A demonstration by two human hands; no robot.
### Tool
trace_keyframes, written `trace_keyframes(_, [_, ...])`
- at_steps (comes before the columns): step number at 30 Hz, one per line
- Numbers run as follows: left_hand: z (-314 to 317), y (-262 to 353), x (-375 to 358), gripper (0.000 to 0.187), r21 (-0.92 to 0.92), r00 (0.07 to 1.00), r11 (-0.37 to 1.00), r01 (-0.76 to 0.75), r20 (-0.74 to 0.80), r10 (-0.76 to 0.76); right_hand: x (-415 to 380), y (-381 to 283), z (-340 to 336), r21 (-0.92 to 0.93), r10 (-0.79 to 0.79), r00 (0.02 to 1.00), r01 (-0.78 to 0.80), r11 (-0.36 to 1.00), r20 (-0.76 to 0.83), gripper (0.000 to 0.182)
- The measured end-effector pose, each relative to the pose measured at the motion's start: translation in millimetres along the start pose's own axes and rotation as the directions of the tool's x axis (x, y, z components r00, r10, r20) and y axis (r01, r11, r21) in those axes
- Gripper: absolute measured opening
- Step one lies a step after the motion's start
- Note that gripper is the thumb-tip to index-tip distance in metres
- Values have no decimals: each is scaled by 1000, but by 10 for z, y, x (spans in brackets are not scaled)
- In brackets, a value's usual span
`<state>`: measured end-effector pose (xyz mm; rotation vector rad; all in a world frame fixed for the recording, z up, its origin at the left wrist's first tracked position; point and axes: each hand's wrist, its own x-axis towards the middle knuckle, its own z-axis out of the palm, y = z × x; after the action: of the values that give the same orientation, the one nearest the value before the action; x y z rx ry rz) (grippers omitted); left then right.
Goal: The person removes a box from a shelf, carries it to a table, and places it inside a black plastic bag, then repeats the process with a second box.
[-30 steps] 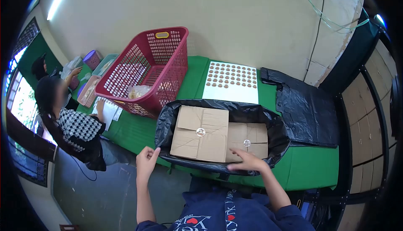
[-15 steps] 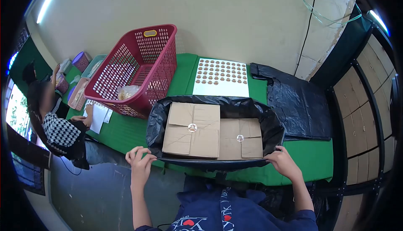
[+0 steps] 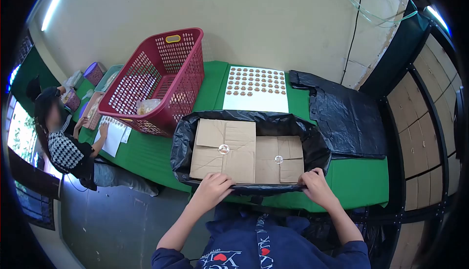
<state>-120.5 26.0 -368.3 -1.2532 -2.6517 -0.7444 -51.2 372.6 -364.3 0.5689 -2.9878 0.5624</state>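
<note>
In front of me on the table is a container lined with a black plastic bag (image 3: pixel 312 144), its edge folded outward over the rim. Inside lie cardboard boxes, a larger one (image 3: pixel 239 159) at left and a lower one (image 3: pixel 290 147) at right, each with a round sticker across its flaps. My left hand (image 3: pixel 213 190) is closed on the bag's near edge, by the larger box's front. At the near right part of that edge, my right hand (image 3: pixel 312 183) pinches the plastic. The container's own walls are hidden under the bag.
A red laundry basket (image 3: pixel 188 81) holding a clear bag stands at the back left. Behind the container lie a sticker sheet (image 3: pixel 256 102) and folded black plastic bags (image 3: pixel 349 122). Cardboard boxes fill a rack (image 3: pixel 398 176) at right. A person (image 3: pixel 68 154) works at far left.
My left hand has moved right along the near edge, from the corner to the larger box's front. My right hand has shifted slightly left. The person at left has leaned back, arms reaching over the table.
</note>
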Motion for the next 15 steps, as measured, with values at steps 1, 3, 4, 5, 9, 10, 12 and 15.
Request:
trace_keyframes(1, [38, -14, 38, 25, 13, 999, 1000, -29, 42, 28, -3, 22, -15, 22, -11, 999, 12, 1000, -39, 26])
trace_keyframes(3, [-3, 5, 66, 16, -15, 999, 999, -31, -26, 30, -26, 58, -47, 66, -30, 993, 38, 997, -118, 22])
trace_keyframes(4, [-38, 2, 64, 15, -27, 1000, 999, -17, -25, 16, -40, 50, -62, 123, -10, 986, 31, 992, -169, 15])
trace_keyframes(5, [-57, 6, 58, 14, -39, 1000, 999, -3, -24, 2, -58, 53, -67, 109, -8, 984, 28, 994, -180, 15])
trace_keyframes(9, [-153, 67, 33, 11, -76, 1000, 997, 0, -6, 0, -114, -21, -221, 63, 47, 989, -38, 997, -139, 14])
trace_keyframes(10, [-143, 51, 11, 12, -104, 1000, 994, 17, -17, -19, -115, -47, -247, 71, 51, 990, -42, 997, -134, 14])
trace_keyframes(12, [-83, -15, -30, 15, -159, 998, 986, 48, -41, -55, -116, -26, -218, 92, 74, 984, -60, 994, -160, 13])
trace_keyframes(15, [-159, 14, 60, 27, -113, 996, 990, 83, 27, -80, -142, 75, -272, 234, 245, 927, -181, 955, -285, 20])
